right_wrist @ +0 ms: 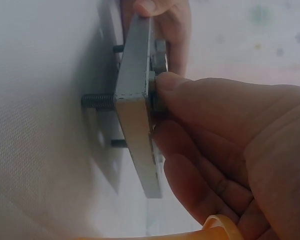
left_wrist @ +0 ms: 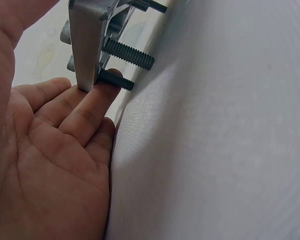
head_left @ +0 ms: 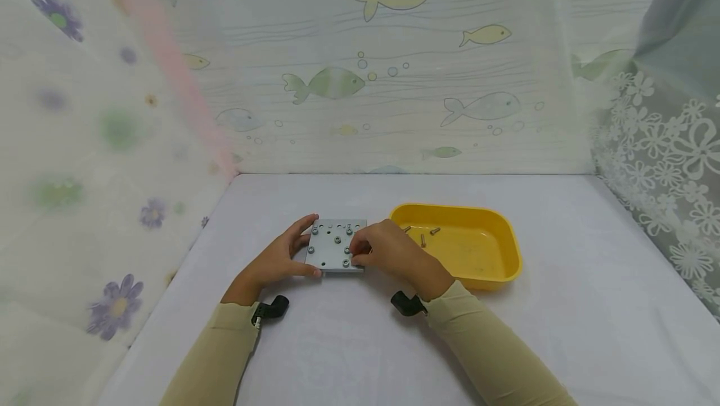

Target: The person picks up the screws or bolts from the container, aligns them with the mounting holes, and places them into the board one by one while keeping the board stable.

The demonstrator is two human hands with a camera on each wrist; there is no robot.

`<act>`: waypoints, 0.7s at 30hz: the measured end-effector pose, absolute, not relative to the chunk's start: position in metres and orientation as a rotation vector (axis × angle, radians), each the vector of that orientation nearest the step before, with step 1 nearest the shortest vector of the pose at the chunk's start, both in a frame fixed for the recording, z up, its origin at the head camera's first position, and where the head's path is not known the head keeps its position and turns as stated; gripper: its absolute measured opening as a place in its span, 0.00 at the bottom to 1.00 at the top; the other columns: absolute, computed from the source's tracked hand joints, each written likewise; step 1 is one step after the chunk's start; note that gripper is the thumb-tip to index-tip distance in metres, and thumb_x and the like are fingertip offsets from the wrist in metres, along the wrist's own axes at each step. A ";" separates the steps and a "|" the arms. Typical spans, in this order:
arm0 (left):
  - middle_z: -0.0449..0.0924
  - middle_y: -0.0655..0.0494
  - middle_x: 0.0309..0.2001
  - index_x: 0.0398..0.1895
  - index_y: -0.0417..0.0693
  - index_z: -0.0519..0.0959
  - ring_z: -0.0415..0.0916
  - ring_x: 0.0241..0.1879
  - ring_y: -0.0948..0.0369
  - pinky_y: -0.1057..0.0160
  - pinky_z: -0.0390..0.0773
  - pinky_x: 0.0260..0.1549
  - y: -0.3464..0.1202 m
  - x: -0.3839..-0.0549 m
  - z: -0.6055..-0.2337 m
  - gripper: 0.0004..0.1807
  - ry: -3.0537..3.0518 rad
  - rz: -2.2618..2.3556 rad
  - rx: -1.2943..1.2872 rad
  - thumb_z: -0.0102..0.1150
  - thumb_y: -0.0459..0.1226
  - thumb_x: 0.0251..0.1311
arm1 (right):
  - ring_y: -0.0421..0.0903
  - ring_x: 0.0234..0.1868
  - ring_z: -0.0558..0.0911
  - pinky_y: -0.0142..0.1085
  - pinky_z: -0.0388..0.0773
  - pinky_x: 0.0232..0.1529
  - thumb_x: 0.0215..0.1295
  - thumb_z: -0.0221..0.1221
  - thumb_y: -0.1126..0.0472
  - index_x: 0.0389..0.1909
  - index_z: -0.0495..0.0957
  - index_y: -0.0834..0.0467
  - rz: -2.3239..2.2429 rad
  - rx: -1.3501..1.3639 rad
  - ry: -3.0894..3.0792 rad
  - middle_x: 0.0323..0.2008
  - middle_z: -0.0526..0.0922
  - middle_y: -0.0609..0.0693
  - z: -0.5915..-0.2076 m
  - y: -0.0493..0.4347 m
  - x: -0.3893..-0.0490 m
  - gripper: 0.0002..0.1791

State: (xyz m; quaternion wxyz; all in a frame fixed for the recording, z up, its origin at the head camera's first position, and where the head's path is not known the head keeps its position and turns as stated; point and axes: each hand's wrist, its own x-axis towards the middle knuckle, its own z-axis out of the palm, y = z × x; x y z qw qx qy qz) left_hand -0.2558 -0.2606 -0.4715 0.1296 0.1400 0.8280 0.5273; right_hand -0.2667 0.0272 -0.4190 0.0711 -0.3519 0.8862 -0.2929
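A silver metal plate [head_left: 332, 250] with holes and several socket-head screws is held just above the white table. Its far and near edges on the left side lie between the fingers and thumb of my left hand [head_left: 279, 257]. Threaded screw shanks [left_wrist: 128, 53] stick out below the plate in the left wrist view. My right hand [head_left: 392, 251] is at the plate's right edge, its thumb and index finger pinching a screw head [right_wrist: 152, 82], mostly hidden by the fingertips.
Right of the plate stands a yellow tray [head_left: 509, 250] with a few loose screws [head_left: 435, 231] in it, partly behind my right hand. A white cloth covers the table [head_left: 337, 350]. Patterned curtains [head_left: 394, 81] close off the back and sides.
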 end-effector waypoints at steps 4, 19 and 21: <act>0.55 0.64 0.81 0.84 0.66 0.49 0.64 0.76 0.59 0.65 0.62 0.71 -0.260 -0.256 -0.470 0.70 2.419 1.526 0.413 0.87 0.41 0.40 | 0.35 0.35 0.82 0.28 0.80 0.40 0.62 0.74 0.55 0.37 0.88 0.47 -0.917 -1.024 2.645 0.31 0.86 0.34 -0.417 0.028 -0.267 0.05; 0.55 0.60 0.82 0.84 0.63 0.49 0.62 0.77 0.56 0.44 0.53 0.77 -0.259 -0.257 -0.472 0.70 2.408 1.548 0.437 0.87 0.41 0.39 | 0.37 0.37 0.84 0.33 0.83 0.45 0.64 0.72 0.53 0.40 0.88 0.49 -1.235 -0.944 2.570 0.35 0.88 0.35 -0.399 0.046 -0.278 0.07; 0.55 0.60 0.82 0.84 0.63 0.49 0.62 0.77 0.55 0.44 0.53 0.76 -0.260 -0.257 -0.472 0.70 2.416 1.542 0.431 0.87 0.40 0.40 | 0.37 0.37 0.85 0.33 0.83 0.44 0.63 0.73 0.51 0.41 0.88 0.49 -1.272 -0.972 2.560 0.36 0.88 0.36 -0.395 0.049 -0.281 0.09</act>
